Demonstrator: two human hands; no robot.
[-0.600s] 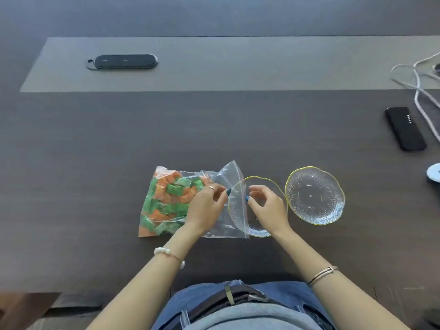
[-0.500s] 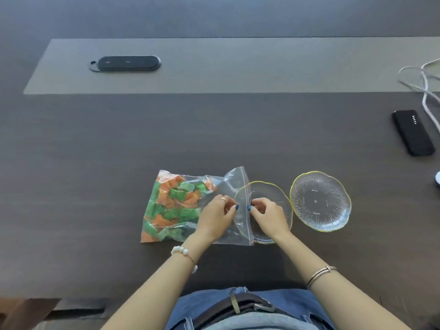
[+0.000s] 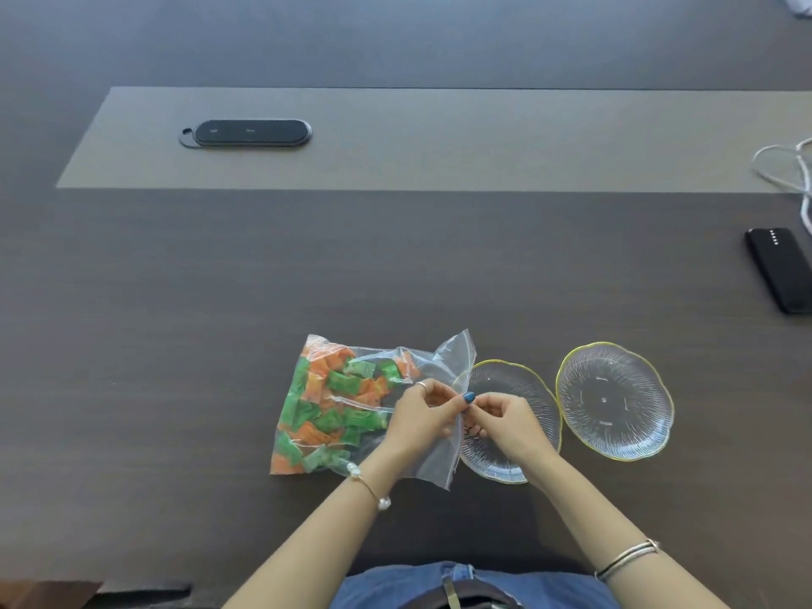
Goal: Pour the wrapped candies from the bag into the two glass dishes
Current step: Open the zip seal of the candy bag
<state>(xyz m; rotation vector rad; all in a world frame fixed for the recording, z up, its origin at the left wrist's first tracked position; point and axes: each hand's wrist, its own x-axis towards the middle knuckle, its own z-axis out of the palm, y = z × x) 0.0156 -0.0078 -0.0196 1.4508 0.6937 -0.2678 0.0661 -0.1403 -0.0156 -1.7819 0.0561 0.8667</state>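
Note:
A clear zip bag (image 3: pixel 351 406) full of green and orange wrapped candies lies flat on the dark table, its zip edge pointing right. My left hand (image 3: pixel 419 417) and my right hand (image 3: pixel 503 421) both pinch the middle of that zip edge, fingertips almost touching. The bag's mouth overlaps the near glass dish (image 3: pixel 523 389), a ribbed clear dish with a yellow rim, which my right hand partly hides. A second, matching glass dish (image 3: pixel 615 400) sits just to its right, with nothing in it.
A black power bank (image 3: pixel 780 270) lies at the right edge with white cables (image 3: pixel 786 169) behind it. A black oval device (image 3: pixel 248 133) rests on the lighter grey strip (image 3: pixel 439 138) at the back left.
My hands have closed in on the bag's zip edge, and the fingertips now meet at its middle. The bag and both dishes lie where they were.

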